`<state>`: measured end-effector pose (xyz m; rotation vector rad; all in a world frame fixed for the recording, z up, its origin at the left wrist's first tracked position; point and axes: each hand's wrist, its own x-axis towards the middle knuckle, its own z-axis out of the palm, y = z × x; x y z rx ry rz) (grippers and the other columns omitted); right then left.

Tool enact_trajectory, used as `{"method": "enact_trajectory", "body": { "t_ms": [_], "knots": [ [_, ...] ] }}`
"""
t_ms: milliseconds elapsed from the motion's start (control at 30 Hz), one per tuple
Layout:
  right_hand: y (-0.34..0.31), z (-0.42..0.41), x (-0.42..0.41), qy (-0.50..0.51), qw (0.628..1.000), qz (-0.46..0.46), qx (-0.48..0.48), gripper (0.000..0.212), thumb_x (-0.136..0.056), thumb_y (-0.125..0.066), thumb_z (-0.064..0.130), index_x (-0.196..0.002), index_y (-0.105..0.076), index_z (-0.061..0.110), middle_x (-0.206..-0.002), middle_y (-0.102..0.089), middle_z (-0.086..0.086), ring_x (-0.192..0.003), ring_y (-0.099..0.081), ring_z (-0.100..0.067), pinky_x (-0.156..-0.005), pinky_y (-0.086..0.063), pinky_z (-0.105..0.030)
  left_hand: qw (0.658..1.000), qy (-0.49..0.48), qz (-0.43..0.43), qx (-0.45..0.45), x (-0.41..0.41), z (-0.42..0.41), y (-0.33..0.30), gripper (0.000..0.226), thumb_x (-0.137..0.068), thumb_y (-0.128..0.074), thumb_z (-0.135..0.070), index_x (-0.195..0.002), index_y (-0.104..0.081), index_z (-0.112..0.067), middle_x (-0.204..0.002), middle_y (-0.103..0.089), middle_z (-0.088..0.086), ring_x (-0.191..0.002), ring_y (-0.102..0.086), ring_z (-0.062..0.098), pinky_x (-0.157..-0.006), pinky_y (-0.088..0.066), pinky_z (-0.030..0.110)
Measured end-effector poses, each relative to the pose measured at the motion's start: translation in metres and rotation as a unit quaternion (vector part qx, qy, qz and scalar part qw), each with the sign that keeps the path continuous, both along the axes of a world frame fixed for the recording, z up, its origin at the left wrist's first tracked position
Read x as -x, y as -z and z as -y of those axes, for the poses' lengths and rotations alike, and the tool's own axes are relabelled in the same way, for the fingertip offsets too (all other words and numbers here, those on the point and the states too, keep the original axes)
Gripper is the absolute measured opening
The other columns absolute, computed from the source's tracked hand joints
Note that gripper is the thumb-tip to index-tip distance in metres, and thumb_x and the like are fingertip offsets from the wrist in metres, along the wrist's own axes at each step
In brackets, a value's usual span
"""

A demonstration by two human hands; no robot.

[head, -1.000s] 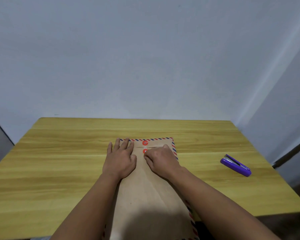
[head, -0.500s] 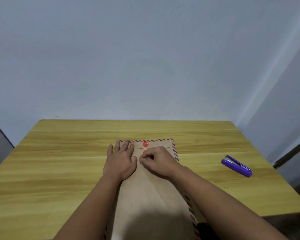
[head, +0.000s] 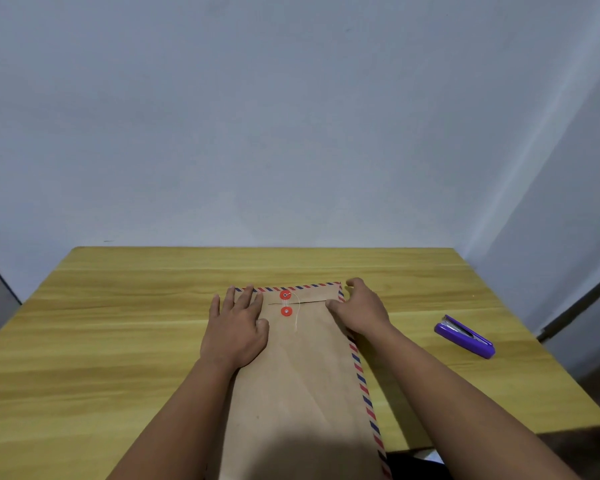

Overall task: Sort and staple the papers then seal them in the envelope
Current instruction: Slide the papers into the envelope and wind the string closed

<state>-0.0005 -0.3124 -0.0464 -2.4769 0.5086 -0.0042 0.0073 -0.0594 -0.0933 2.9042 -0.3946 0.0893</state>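
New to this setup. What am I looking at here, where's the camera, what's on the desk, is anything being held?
No robot here: these are a person's two bare hands, filmed by one wide-angle camera worn on the head, looking forward and down. That is why the forearms enter from the bottom edge.

On the wooden table lies a brown envelope with a red-and-blue striped border. Its flap is folded down, and a thin white string runs between two red buttons, its loose end trailing down.

The left hand lies flat on the envelope's upper left corner. The right hand rests at the upper right corner, fingers loosely bent; I can't tell if it grips the edge. A purple stapler sits apart to the right, untouched.
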Motion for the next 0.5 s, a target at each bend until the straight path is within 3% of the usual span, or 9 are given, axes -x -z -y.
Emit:
{"method": "enact_trajectory", "body": {
  "t_ms": [100,167,233,267,400,500],
  "knots": [
    [-0.001,0.001,0.000,0.002,1.000,-0.012,-0.018,0.064,-0.085,-0.075,0.044,-0.140,-0.056,0.017,-0.135,-0.066,-0.001,-0.122,-0.062,-0.025,-0.086,-0.048,-0.034,1.000,-0.001,-0.004,0.000,0.000,0.000,0.000,0.082,-0.083,-0.010,-0.045,-0.158,-0.033,-0.025,-0.171,-0.019,-0.001,-0.158,-0.008,0.030,-0.127,-0.005,0.054],
    [0.003,0.003,-0.002,0.007,0.999,-0.008,-0.042,0.040,-0.081,-0.078,0.042,-0.110,-0.069,0.016,-0.108,-0.073,-0.001,-0.100,-0.068,-0.024,-0.078,-0.051,-0.036,1.000,-0.006,-0.006,0.001,0.000,0.001,0.000,0.076,-0.087,-0.016,-0.043,-0.158,-0.034,-0.025,-0.171,-0.020,-0.002,-0.158,-0.008,0.029,-0.127,-0.004,0.053],
    [0.006,0.007,-0.001,0.009,0.996,-0.004,-0.090,0.033,-0.078,-0.082,0.040,-0.079,-0.062,0.014,-0.078,-0.068,-0.001,-0.074,-0.064,-0.022,-0.067,-0.048,-0.035,1.000,-0.013,-0.006,0.007,0.000,0.001,0.001,0.074,-0.087,-0.018,-0.042,-0.157,-0.035,-0.025,-0.170,-0.021,-0.002,-0.158,-0.008,0.029,-0.127,-0.005,0.053],
    [0.005,0.009,0.001,0.004,0.993,-0.007,-0.114,0.035,-0.078,-0.084,0.037,-0.073,-0.058,0.014,-0.071,-0.064,-0.002,-0.067,-0.060,-0.022,-0.064,-0.045,-0.034,1.000,-0.018,-0.005,0.008,0.000,0.001,0.000,0.075,-0.087,-0.017,-0.043,-0.157,-0.035,-0.024,-0.170,-0.022,-0.002,-0.158,-0.009,0.029,-0.127,-0.006,0.053],
    [-0.004,0.011,0.014,-0.053,0.981,-0.058,-0.175,0.019,-0.085,-0.084,0.020,-0.078,-0.070,0.009,-0.063,-0.071,-0.001,-0.054,-0.065,-0.018,-0.058,-0.054,-0.029,0.999,-0.030,-0.019,0.004,0.000,0.004,-0.004,0.073,-0.090,-0.019,-0.042,-0.159,-0.030,-0.024,-0.171,-0.019,-0.001,-0.158,-0.007,0.029,-0.127,-0.006,0.052],
    [-0.011,0.011,0.024,-0.074,0.975,-0.089,-0.189,0.015,-0.087,-0.082,0.015,-0.087,-0.077,0.001,-0.072,-0.077,-0.007,-0.060,-0.068,-0.019,-0.065,-0.058,-0.033,0.998,-0.040,-0.040,-0.015,0.001,0.010,-0.009,0.065,-0.098,-0.024,-0.042,-0.161,-0.025,-0.024,-0.172,-0.015,0.000,-0.159,-0.003,0.029,-0.126,-0.003,0.057]
  ]
}}
